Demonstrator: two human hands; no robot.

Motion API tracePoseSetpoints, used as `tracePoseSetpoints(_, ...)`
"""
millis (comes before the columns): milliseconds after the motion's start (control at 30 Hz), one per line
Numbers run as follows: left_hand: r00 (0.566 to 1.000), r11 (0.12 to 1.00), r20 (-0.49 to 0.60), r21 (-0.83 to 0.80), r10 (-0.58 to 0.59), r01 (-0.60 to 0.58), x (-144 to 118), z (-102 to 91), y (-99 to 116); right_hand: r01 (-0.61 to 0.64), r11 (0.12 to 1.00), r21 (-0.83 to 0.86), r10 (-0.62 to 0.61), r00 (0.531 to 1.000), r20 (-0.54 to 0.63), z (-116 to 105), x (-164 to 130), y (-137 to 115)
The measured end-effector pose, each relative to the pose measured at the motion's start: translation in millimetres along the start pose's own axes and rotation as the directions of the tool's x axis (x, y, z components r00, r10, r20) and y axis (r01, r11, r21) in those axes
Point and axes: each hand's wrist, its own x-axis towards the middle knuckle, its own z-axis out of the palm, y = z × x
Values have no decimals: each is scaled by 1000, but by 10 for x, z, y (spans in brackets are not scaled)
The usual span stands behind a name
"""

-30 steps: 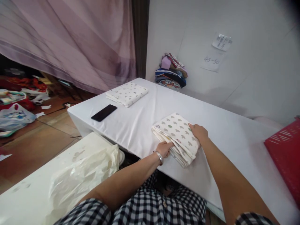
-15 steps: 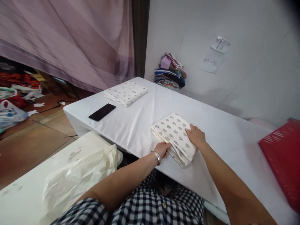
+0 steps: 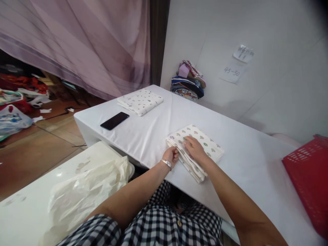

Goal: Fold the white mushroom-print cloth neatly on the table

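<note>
cream folded cloth point(image 3: 202, 145), grey-printed, under both hands' fingers point(image 3: 188, 140).

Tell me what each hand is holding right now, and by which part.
The left hand grips the folded patterned cloth at its near-left edge. The right hand lies flat on top near that edge, pressing rather than gripping.

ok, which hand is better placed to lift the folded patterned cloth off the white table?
Left, probably. The left hand already pinches the near edge of the folded cream patterned cloth; the right hand only lies flat on top, pressing it to the white table.
</note>
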Motion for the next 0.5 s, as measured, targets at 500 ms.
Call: tracePoseSetpoints(500,998,999,-53,35,33,-31,88,-31,39,113,975,-192,-84,984,155,-61,22,-451)
